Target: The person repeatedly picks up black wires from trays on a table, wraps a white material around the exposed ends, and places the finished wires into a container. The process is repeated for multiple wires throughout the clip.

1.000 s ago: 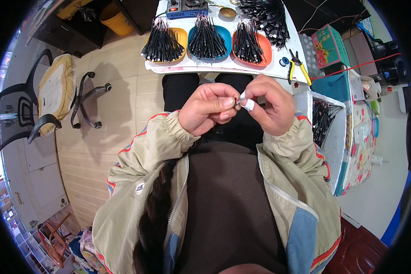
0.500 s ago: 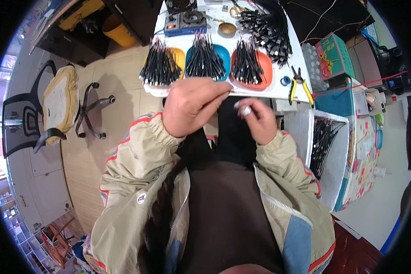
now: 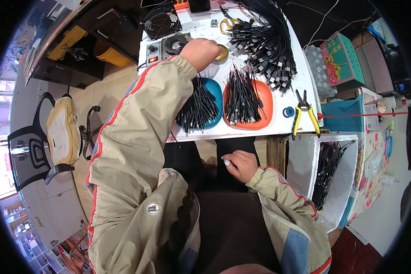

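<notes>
My left hand reaches far over the table, closed, between a small round heating pot and a round tin of amber material. Whatever its fingers hold is hidden. Below the left sleeve is a teal tray with a bundle of short black USB cables. Beside it, an orange tray holds more black USB cables. My right hand is low over my lap with curled fingers and a white covering at one fingertip. Its palm is hidden.
A large heap of black USB cables covers the table's far right. Yellow-handled pliers and a small blue spool lie near the right edge. A fan stands far left. A white foam box of cables is at right.
My left hand has moved from the front edge forward to the heating pot and tin. My right hand has dropped back toward my lap. The view has shifted, and the left sleeve now covers the yellow tray.
</notes>
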Tool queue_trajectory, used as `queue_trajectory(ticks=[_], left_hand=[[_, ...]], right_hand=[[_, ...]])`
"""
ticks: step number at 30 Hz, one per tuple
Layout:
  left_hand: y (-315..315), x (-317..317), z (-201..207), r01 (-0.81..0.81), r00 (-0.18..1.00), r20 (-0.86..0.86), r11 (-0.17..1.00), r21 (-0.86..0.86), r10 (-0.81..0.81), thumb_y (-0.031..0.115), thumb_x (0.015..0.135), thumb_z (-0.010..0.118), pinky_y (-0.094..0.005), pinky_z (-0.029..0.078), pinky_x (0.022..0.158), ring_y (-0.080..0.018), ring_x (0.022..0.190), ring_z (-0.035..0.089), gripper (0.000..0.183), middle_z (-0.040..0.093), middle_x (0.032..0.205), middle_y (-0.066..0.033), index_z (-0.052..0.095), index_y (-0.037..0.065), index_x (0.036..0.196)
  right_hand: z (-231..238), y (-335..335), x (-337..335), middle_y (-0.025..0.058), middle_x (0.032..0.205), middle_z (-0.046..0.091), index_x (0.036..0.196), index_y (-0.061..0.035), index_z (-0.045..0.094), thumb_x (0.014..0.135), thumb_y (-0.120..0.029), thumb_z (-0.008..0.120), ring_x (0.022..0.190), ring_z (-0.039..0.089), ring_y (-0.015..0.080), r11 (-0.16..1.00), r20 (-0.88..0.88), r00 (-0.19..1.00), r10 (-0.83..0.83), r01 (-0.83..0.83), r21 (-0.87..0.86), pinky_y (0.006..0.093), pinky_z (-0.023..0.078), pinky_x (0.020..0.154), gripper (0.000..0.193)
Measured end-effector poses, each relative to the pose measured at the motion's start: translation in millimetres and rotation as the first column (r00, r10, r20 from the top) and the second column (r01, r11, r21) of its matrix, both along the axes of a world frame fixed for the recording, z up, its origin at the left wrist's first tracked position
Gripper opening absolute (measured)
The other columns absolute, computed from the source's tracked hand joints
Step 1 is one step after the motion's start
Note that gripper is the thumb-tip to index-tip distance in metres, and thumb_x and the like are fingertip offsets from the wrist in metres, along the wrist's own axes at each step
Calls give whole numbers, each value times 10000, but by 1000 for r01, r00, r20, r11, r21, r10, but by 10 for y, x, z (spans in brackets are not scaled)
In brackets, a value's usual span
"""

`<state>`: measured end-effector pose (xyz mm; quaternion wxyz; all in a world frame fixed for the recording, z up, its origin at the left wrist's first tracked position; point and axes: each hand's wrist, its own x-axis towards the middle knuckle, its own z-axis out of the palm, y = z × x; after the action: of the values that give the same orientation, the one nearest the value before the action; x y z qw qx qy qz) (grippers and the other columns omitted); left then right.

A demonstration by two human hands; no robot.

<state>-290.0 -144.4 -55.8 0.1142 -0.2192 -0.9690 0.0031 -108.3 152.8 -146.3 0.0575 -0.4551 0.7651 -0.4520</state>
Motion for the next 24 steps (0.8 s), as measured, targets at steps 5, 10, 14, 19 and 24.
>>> queue_trajectory(ticks=[5, 10, 14, 19, 24], left_hand=[[-14, -225, -204, -1, 997, 71, 1000, -13, 2, 94, 776, 590, -419, 519, 691, -324, 796, 651, 91, 621, 828, -117, 658, 44, 810], [42, -285, -262, -64, 987, 148, 998, 5, 63, 91, 777, 589, -425, 517, 704, -326, 805, 647, 86, 579, 883, -125, 655, 37, 786], [73, -305, -300, -77, 986, 150, 997, 8, 75, 83, 779, 592, -424, 519, 712, -326, 815, 647, 79, 575, 893, -127, 654, 33, 786], [86, -288, -346, -106, 986, 134, 994, 24, 102, 79, 780, 597, -422, 520, 716, -325, 810, 647, 75, 575, 901, -127, 656, 40, 802], [-43, -201, -189, -139, 987, 85, 990, 4, 139, 86, 785, 598, -427, 516, 700, -331, 796, 643, 90, 579, 902, -119, 651, 42, 842]], right_hand=[[-22, -7, -82, 63, 713, 593, 920, -67, 632, 716, -50, 685, 629, 607, 243, 999, 22, 1000, 11, -10, -44, 347, 484, 526, 211], [-20, 20, -127, 67, 701, 592, 918, -60, 632, 708, -33, 682, 618, 607, 245, 999, 79, 996, 34, -33, -14, 350, 485, 528, 217], [-19, 21, -143, 76, 710, 602, 919, -53, 633, 710, -36, 682, 624, 613, 245, 998, 101, 994, 38, -33, -56, 349, 488, 533, 215], [-18, 24, -138, 84, 713, 606, 917, -47, 635, 716, -42, 678, 625, 617, 245, 998, 109, 994, 30, -24, -60, 352, 493, 541, 206], [0, 26, -112, 82, 720, 617, 911, -61, 643, 738, -57, 673, 640, 624, 254, 999, 113, 994, 5, 1, -54, 359, 501, 556, 175]])
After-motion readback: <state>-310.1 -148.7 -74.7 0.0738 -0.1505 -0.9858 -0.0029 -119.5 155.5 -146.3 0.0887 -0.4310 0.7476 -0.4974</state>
